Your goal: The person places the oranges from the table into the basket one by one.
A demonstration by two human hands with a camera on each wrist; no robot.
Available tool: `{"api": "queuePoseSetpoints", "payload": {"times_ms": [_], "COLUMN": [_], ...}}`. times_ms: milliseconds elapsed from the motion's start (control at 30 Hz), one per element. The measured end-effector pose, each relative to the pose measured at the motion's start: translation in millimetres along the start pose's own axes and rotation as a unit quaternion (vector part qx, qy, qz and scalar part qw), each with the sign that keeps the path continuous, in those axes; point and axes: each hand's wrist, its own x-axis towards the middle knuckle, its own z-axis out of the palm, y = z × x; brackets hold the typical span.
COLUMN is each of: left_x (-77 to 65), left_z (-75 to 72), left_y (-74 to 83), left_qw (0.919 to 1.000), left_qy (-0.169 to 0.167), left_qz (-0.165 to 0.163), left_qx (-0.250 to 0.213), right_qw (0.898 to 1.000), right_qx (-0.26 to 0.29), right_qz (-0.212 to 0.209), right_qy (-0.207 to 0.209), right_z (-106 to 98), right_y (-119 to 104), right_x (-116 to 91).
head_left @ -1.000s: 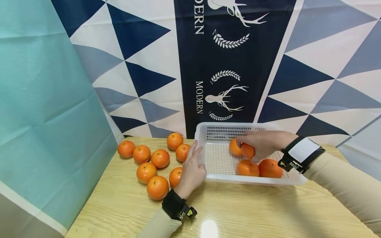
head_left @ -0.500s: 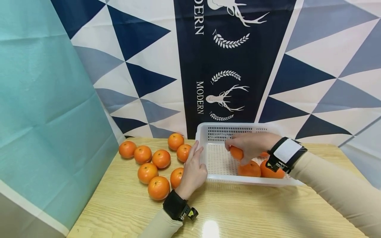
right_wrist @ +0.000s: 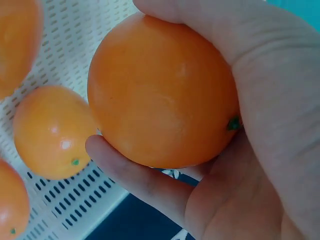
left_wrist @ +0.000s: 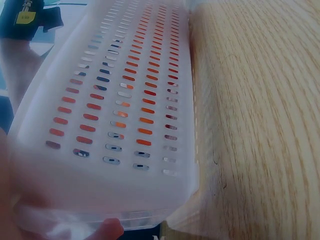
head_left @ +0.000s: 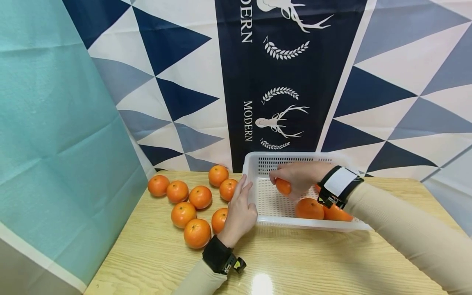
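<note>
My right hand (head_left: 296,176) grips an orange (head_left: 283,187) just above the floor of a white plastic basket (head_left: 295,222). Up close in the right wrist view, the fingers and thumb curve round that same orange (right_wrist: 162,92), its green stem end facing the palm. More oranges lie in the basket, among them one near the front wall (head_left: 309,209) and another orange (head_left: 337,213) beside it, partly behind the right wrist. My left hand (head_left: 240,213) holds the basket's left end at the rim. The left wrist view shows the slotted front wall (left_wrist: 125,95) and part of a fingertip (left_wrist: 110,230).
Several loose oranges (head_left: 200,197) lie on the wooden table (head_left: 147,254) left of the basket, some right by the left hand. A patterned cloth (head_left: 191,82) hangs behind the table, and a teal panel (head_left: 66,143) stands at the left.
My right hand has moved left inside the basket with the orange in its grip, away from the other oranges there. My left hand stays at the basket's left end.
</note>
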Motion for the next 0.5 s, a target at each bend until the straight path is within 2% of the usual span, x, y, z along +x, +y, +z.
{"api": "queuePoseSetpoints", "payload": {"times_ms": [333,500], "left_x": [0.6,0.3], "left_z": [-0.4,1.5], "left_y": [0.6,-0.3], "left_qw": [1.0000,1.0000], "left_qy": [0.000,0.003], "left_qz": [0.000,0.005], "left_qx": [-0.004,-0.002], "right_qw": [1.000,0.999], "right_qx": [-0.005,-0.007], "right_qz": [-0.024,-0.005], "right_qy": [-0.012,-0.044], "right_z": [19.1,30.3], "right_y": [-10.8,-11.3], "right_x": [10.5,14.0]}}
